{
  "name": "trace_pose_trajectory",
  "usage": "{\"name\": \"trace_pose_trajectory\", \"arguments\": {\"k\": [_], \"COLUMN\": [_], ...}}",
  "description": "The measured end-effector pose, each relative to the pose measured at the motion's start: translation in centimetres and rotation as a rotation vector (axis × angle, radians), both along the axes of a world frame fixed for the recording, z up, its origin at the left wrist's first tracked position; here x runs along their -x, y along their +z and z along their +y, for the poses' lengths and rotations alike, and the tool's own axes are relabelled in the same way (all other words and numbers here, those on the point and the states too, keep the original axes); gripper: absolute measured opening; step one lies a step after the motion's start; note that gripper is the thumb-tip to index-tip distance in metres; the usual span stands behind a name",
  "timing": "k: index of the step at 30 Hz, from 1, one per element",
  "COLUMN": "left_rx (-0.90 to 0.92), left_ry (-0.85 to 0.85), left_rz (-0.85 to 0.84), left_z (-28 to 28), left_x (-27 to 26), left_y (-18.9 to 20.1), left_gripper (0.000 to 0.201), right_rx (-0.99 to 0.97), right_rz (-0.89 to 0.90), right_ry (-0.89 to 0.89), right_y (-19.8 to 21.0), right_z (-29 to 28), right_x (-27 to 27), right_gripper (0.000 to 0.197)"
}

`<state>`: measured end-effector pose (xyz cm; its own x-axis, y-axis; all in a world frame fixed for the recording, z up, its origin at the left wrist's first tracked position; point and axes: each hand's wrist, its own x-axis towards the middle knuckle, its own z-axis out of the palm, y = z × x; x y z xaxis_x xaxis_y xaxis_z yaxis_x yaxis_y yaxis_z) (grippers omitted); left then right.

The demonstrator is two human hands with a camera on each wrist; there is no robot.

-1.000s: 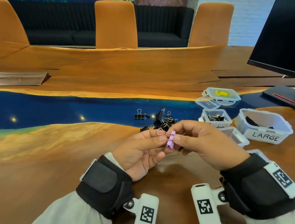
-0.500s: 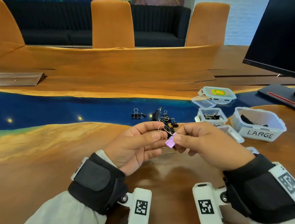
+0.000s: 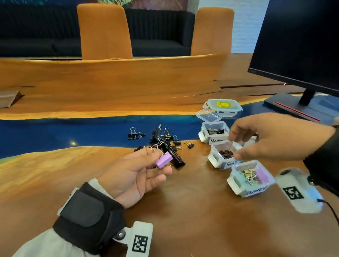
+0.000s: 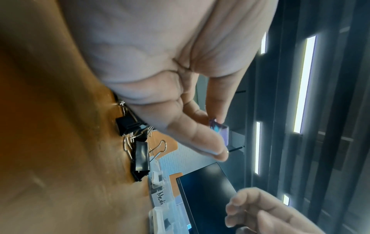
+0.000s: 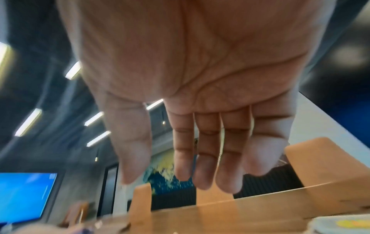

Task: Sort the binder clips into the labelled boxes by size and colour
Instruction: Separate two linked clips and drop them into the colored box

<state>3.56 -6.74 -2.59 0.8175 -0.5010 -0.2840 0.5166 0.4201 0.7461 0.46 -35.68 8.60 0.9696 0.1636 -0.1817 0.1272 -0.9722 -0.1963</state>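
Purple binder clip (image 3: 163,159) now held in left hand (image 3: 134,176) alone, pinched between thumb and fingertips, wire handles pointing up and away, raised above the worktop (image 3: 183,229) just in front of the loose pile. Half a second ago gripped by both hands together at the centre of the view; right hand (image 3: 272,137) since released and swung off to the right. Right hand now empty, fingers extended and relaxed, blurred by motion, hovering over the small boxes. Right wrist view confirms a bare palm with nothing held.

Judged meaning: clip checked or adjusted, now ready for binning. Correct destination appears to be the nearest box (image 3: 250,177), already holding purple, yellow and green clips; its label only partly legible. That box well to the right of the holding hand, so either a reach across or a pass back to the right hand required.

Other boxes: "Small" box (image 3: 222,156) with dark clips, "Medium" box (image 3: 214,132) with black clips, both directly beneath or beside the right hand. Loose lids (image 3: 222,105) behind them.

Unsorted pile of black clips (image 3: 163,141) remaining on the worktop beyond the left hand, one stray (image 3: 133,134) to its left. Sorting clearly unfinished.

Monitor (image 3: 304,40) at right edge, not involved.
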Motion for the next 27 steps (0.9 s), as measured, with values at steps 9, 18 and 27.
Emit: {"name": "trace_pose_trajectory", "arguments": {"k": [9,18,27], "left_rx": [-0.132,-0.599,-1.065], "left_ry": [-0.007,-0.163,-0.401], "left_rz": [-0.123,-0.523,-0.817], "left_z": [-0.1,-1.8,-3.7], "left_x": [0.0,2.5,4.4], "left_y": [0.7,4.0,4.8], "left_gripper": [0.035,0.029,0.011], "right_rx": [0.223,-0.041,-0.127], "right_rz": [0.21,0.055,0.057], "right_ry": [0.034,0.14,0.29], "right_y": [-4.6,-4.8,-5.1], "right_z": [-4.4,-0.4,4.1], "right_x": [1.1,3.5,5.9], "right_gripper": [0.084,0.083,0.08]}}
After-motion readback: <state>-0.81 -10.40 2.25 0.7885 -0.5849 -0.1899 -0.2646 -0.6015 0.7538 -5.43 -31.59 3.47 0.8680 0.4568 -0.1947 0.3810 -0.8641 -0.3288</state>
